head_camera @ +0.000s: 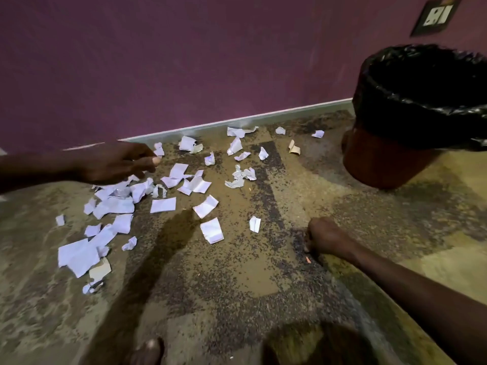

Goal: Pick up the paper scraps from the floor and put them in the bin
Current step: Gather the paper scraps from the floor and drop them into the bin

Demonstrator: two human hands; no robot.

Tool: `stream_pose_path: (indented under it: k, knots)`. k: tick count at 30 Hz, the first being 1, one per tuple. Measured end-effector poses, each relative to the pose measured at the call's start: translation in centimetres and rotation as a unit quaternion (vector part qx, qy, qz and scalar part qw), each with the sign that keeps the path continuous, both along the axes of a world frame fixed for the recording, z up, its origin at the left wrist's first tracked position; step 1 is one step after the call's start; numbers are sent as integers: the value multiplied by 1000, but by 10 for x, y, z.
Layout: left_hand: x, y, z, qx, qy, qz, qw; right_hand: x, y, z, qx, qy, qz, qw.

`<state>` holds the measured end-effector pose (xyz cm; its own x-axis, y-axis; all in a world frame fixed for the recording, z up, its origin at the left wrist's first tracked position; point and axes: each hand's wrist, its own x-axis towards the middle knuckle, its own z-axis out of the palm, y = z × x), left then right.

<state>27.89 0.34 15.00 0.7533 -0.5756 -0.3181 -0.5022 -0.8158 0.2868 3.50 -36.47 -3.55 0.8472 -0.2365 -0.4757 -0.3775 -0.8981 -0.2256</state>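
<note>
Head view, biggest thing first: the bin with its black liner stands by the purple wall. Paper scraps lie all over the carpeted floor, from just beside the bin out to well away from it, thickest at the far end. They look feather-light, thin and floppy, so flat ones probably need an edge pinched or scrunching several together; crumpled ones give more to grab. Left hand hovers over the far pile, fingers loosely apart. Right hand rests near the bin, fingers curled shut, on what I can't tell.
</note>
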Motion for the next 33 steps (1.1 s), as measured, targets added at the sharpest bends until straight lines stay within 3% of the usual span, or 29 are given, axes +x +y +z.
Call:
stream_pose_path:
  k: [7,11,15,20,25,28,30,33]
  knots:
    - [-5,-13,-35,-5,5,-68,998,-43,13,-26,48,-82,-87,992]
    - [-3,-23,-25,-40,48,-72,995,-62,29,-44,33,-241,-86,966]
    - [10,-31,-25,-67,76,-80,992,-66,43,-54,86,-306,-118,941]
    - [28,-27,-39,-69,74,-117,988,-56,39,-31,148,-205,-134,958]
    - [47,4,-52,-133,121,-93,979,5,54,31,83,-129,-78,985]
    - [53,38,-67,-187,130,-53,972,51,75,71,101,-130,-33,986]
    - [55,66,-83,-223,116,-12,968,83,92,91,105,-117,7,988]
    - [55,114,-113,-252,29,55,966,126,116,106,69,-41,80,994]
